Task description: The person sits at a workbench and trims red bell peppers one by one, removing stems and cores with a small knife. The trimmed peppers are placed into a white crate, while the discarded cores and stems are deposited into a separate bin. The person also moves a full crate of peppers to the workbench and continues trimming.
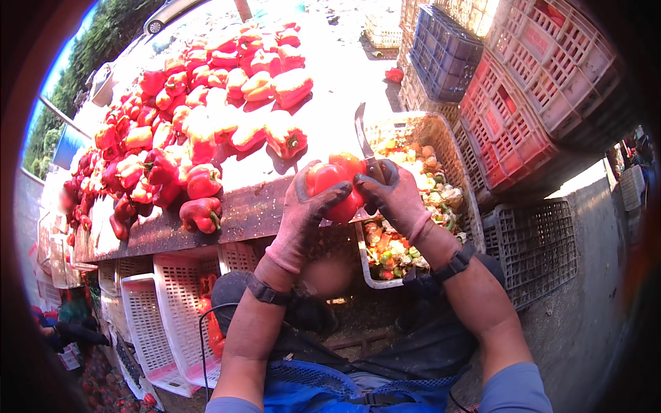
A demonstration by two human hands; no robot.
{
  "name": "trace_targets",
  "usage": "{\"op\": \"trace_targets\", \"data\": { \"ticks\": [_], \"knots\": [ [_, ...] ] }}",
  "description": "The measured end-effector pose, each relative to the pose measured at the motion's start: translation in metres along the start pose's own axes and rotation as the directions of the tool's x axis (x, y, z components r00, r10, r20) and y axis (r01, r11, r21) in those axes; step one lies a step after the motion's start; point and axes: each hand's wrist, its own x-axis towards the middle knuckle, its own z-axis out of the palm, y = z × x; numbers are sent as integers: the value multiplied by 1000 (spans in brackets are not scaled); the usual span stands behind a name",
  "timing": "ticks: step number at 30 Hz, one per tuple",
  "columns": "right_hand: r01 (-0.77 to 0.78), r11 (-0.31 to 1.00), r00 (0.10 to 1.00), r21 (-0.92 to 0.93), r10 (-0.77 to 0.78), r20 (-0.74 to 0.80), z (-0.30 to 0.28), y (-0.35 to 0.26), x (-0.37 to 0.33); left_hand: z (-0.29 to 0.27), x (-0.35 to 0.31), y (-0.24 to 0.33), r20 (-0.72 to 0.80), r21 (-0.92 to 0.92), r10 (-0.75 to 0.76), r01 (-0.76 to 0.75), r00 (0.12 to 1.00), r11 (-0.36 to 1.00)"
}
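Observation:
My left hand (305, 205), in a pink glove with dark fingers, is closed round a red bell pepper (336, 180) just beyond the table's near edge. My right hand (397, 196), gloved the same way, is closed on a knife (361, 132) whose curved blade points up and away. The right fingers press against the pepper's right side; whether the pepper is cut open cannot be made out. Below and right of my hands stands a pale crate (475, 217) holding pepper cores and scraps (435, 196). A large pile of red bell peppers (165, 168) covers the table's left part.
Stacked crates, including a blue one (446, 55) and red ones (506, 127), rise at the right. A dark crate (537, 248) stands on the floor below them. White crates (155, 330) lean under the table (241, 213) at the left, with some red peppers beside them.

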Motion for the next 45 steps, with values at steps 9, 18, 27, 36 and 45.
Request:
{"op": "trace_targets", "data": {
  "ticks": [9, 18, 27, 36, 45],
  "knots": [
    [151, 892, 977, -427, -199, -71, -6, -8, 0, -9, 9, -12, 32, 81, 123, -125, 992, 989],
    [-153, 982, 882, -112, 187, 433, -12, -38, -31, -21, 17, 11, -95, -113, 70, -81, 993, 990],
    [227, 964, 813, -136, -110, 572, -5, -23, -39, -32, 33, -6, -238, 8, 206, -210, 949, 978],
    [450, 886, 743, -112, -301, 598, -5, -2, -30, -34, 32, -11, -370, 280, 377, -285, 849, 917],
    [795, 605, 439, -28, -544, 715, -6, 6, -9, -41, 33, -8, -350, 328, 449, -342, 822, 881]
  ]
}}
